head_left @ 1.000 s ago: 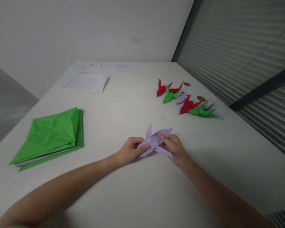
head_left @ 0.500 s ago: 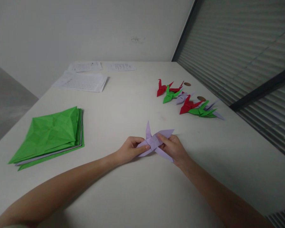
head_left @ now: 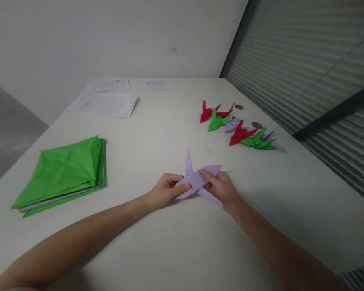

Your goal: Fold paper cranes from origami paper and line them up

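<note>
Paper [head_left: 196,181] pinched by my left hand [head_left: 166,189] and right hand [head_left: 223,188]; uneven tugging might tear it between fingers [head_left: 184,187].

- Lilac folded bird [head_left: 197,181]: thin paper, matt, its flat middle smooth and its edges crisp.
- Green stack [head_left: 66,163]: matt paper, the top face crossed by pressed creases that leave it slightly rumpled.
- Small birds [head_left: 238,135] in red, green and lilac: folded paper, dull, with sharp creases.
- White sheets [head_left: 104,105]: plain printed paper, matt.
- Tabletop [head_left: 157,137]: smooth and white, with a faint soft sheen; the material cannot be told.
- Wall [head_left: 109,40]: flat and matt, scuffed in one patch.
- Blinds [head_left: 306,52]: ridged slats, dull; metal or plastic is unclear.
</note>
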`<state>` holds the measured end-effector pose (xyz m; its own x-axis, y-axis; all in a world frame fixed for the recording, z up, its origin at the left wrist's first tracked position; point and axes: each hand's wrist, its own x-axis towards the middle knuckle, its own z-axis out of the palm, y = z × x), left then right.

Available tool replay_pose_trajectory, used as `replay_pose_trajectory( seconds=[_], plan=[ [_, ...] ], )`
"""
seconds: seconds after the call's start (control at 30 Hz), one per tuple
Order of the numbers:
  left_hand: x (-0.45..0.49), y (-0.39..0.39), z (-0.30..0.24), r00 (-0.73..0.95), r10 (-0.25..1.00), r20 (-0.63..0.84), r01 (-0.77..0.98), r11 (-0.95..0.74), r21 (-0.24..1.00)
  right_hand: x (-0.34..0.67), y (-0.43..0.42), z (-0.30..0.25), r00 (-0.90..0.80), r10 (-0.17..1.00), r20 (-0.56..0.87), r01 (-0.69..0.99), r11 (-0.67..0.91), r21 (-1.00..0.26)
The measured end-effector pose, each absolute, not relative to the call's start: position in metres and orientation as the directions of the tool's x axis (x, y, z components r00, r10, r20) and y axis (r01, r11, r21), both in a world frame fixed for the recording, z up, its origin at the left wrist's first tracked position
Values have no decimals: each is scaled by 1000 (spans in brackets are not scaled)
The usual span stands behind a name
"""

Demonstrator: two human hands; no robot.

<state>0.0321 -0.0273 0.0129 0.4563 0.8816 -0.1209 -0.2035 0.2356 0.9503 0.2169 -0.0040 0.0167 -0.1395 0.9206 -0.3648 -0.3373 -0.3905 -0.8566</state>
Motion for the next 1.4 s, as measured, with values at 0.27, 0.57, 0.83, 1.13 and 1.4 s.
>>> replay_pose_trajectory(
  seconds=[0.27,0.57,0.83,1.13,1.4],
  plan=[
    [29,-27,9,496,865,-71,-241,215,946,216,-8,24,-227,887,-402,-379,-461,-803],
    [30,-28,13,518,851,-88,-315,285,905,215,-12,23,-261,880,-397,-366,-471,-803],
    [31,-26,13,482,856,-188,-321,372,871,223,-8,13,-193,966,-175,-57,-189,-980],
    [30,-23,13,506,834,-219,-382,445,810,234,-6,2,-119,993,-27,9,-26,-1000],
    [30,-17,12,352,886,-302,-591,461,662,221,4,18,-90,944,-319,-502,-319,-803]
  ],
)
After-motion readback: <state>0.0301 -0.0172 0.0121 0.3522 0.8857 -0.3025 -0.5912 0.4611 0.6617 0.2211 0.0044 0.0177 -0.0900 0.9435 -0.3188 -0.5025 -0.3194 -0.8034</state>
